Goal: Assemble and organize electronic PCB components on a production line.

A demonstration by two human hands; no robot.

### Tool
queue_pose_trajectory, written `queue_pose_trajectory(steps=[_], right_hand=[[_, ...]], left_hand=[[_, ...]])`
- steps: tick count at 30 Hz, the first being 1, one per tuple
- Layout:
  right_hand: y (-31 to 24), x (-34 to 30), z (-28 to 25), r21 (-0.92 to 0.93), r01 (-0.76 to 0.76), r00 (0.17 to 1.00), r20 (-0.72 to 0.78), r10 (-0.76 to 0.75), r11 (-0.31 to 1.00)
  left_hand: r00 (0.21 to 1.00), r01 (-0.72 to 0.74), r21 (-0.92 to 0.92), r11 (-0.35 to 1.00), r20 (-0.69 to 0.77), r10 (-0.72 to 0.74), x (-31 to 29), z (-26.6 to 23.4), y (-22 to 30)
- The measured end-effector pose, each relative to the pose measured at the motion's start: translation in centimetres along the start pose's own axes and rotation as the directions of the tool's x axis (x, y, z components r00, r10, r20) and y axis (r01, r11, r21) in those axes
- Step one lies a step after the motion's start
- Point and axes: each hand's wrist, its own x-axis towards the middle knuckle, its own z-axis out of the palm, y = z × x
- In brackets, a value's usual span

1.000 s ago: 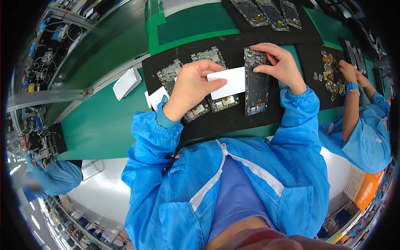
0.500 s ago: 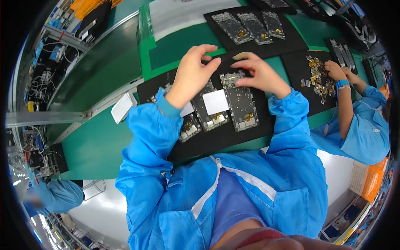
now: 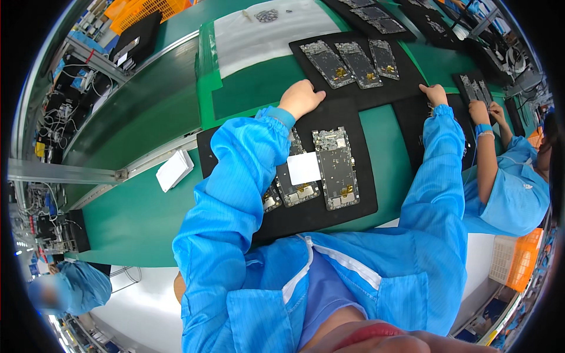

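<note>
My left hand (image 3: 301, 99) is closed on the near left part of a far black mat (image 3: 408, 70). At that mat's right end my right hand (image 3: 434, 95) is closed on its edge, thumb toward the mat. Three long circuit boards lie on it, the middle one (image 3: 358, 66) between two others. Closer to me a second black mat (image 3: 366, 182) bears a right-hand circuit board (image 3: 338, 170), a middle board (image 3: 301, 194) and a left board (image 3: 271, 200) mostly hidden by my left sleeve. A white square sheet (image 3: 304, 169) overlaps the middle board.
A stack of white sheets (image 3: 175, 170) sits on the green table (image 3: 126, 217) at left. On the right, a co-worker's hands (image 3: 487, 112) are beside another black mat (image 3: 406, 117). A metal rail (image 3: 70, 172) runs along the left.
Both hands have left the space above the near boards. My left hand has moved forward and right, my right hand far right, both closing on the far mat.
</note>
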Motion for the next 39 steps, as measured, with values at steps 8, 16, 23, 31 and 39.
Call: queue_pose_trajectory(steps=[8,16,23,31,39], right_hand=[[-1.8,-3.2,2.0,0.31,-0.032,0.999,0.0,0.034,0.95],[-7.5,-13.4,2.6,0.834,-0.1,0.949,0.245,-0.201,0.543],[-9.5,-13.6,4.1,0.894,-0.074,0.997,0.074,0.018,0.441],[-4.0,-8.1,4.1,0.959,-0.174,0.98,0.191,0.055,-0.225],[-2.7,-13.7,0.1,0.884,-0.423,0.903,0.393,-0.173,-0.2]], left_hand=[[0.98,-0.189,-0.077,0.979,-0.074,0.183,-0.9,1.2,-1.0],[0.997,-0.076,-0.492,0.867,-0.064,0.051,0.3,0.7,0.0],[0.986,-0.118,-0.793,0.598,-0.165,-0.024,-0.3,-1.7,2.8],[0.998,0.049,-0.937,0.347,0.06,0.021,-1.4,-0.9,2.2],[0.997,0.077,-0.851,0.52,0.068,-0.036,-11.7,-4.7,1.8]])
